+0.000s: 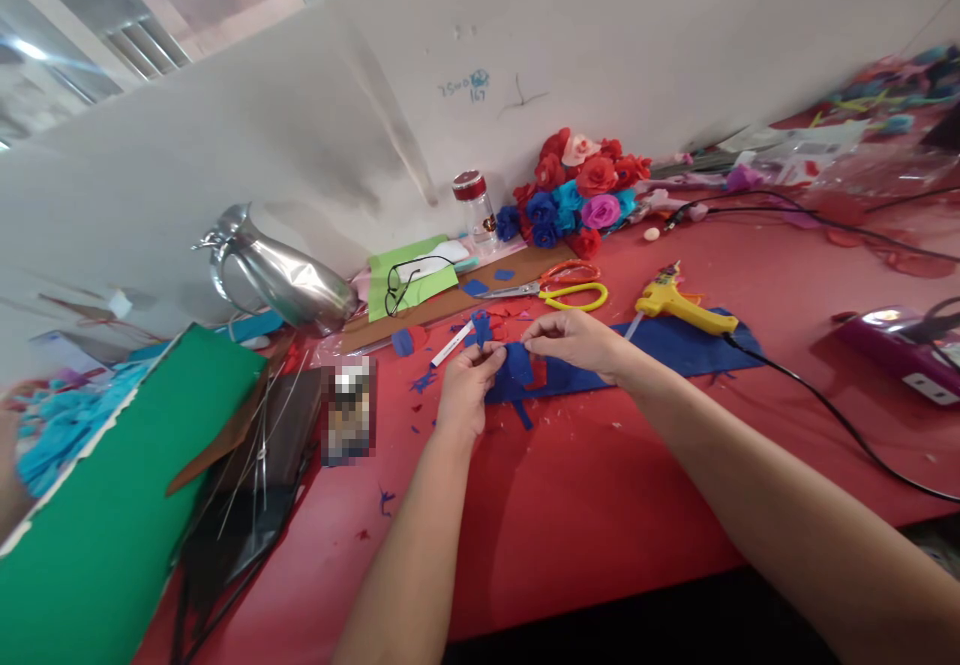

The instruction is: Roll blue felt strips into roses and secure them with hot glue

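Note:
Between my two hands is a small blue piece [517, 365], thin like crepe paper or cloth; I cannot tell which. My left hand [469, 385] pinches its left side between thumb and fingers. At its upper right edge, the thumb and forefinger of my right hand [574, 342] are closed on it. A long dark blue sheet [577, 377] lies flat on the table under and beyond the hands. Resting on that sheet is a yellow hot glue gun [686, 307]. Scissors [570, 290] with orange and yellow handles lie just behind my right hand. Blue scraps [424, 382] are scattered by my left hand.
Paper roses [577, 190] are heaped at the wall beside a red-lidded jar [474, 210]. A steel jug [289, 275] stands behind on the left, with eyeglasses [409, 280] near it. A green board [150, 505] leans at left. The glue gun's black cord [825, 410] crosses the right side.

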### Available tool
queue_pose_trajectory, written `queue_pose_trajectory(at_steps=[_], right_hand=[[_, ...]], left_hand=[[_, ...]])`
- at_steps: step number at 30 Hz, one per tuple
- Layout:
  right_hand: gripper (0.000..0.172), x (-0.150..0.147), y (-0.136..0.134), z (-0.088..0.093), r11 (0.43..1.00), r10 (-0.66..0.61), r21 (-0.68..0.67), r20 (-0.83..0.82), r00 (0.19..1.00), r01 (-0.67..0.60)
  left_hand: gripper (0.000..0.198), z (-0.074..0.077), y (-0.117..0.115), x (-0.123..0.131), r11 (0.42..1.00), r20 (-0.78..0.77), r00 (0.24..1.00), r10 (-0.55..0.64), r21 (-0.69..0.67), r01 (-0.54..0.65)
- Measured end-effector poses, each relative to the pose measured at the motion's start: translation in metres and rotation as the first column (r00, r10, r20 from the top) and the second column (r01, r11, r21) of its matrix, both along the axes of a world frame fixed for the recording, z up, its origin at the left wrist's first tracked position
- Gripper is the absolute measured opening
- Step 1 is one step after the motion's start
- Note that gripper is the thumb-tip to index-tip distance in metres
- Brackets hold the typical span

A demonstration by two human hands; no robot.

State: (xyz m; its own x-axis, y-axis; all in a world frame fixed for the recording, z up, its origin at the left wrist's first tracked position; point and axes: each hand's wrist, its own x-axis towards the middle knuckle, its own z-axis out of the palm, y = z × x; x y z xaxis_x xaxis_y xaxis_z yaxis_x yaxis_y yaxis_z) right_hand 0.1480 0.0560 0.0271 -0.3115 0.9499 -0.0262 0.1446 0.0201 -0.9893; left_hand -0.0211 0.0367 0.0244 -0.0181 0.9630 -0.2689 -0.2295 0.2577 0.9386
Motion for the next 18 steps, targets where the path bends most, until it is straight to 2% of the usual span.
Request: queue_pose_trajectory(at_steps=[4, 9, 11, 13, 15, 18], right_hand=[[0.020, 0.0009, -0.0004, 0.0026, 1.000, -0.008, -0.005, -0.007, 1.000, 0.008], [0.018, 0.0016, 0.0024, -0.0040, 0.999, -0.028, 0.032, 0.050, 0.998, 0.026], [0.018, 0.0015, 0.0031, -0.0062, 0.997, -0.057, 0.054, 0.069, 0.996, 0.054], [0.017, 0.0014, 0.0026, -0.0059, 0.987, -0.139, 0.099, 0.097, 0.986, 0.129], [0.016, 0.0011, 0.0005, -0.0031, 0.948, -0.284, 0.191, 0.141, 0.948, 0.256], [0.014, -0.0011, -0.0058, 0.0028, 0.816, -0.492, 0.442, 0.196, 0.848, 0.372]], left_hand=[[0.036, -0.0004, 0.0000, 0.0002, 1.000, 0.002, 1.000, 0.003, 0.001, -0.003], [0.032, -0.0036, 0.0000, 0.0006, 1.000, -0.010, 1.000, -0.007, 0.006, 0.007], [0.030, -0.0047, -0.0001, 0.0010, 1.000, -0.028, 0.999, 0.025, 0.015, -0.024], [0.030, -0.0043, -0.0007, 0.0016, 0.995, -0.061, 0.994, 0.092, 0.048, -0.089], [0.029, -0.0023, -0.0020, 0.0024, 0.988, -0.083, 0.987, 0.136, 0.084, -0.129], [0.027, 0.0017, -0.0049, 0.0044, 0.989, -0.067, 0.991, 0.114, 0.098, -0.107]])
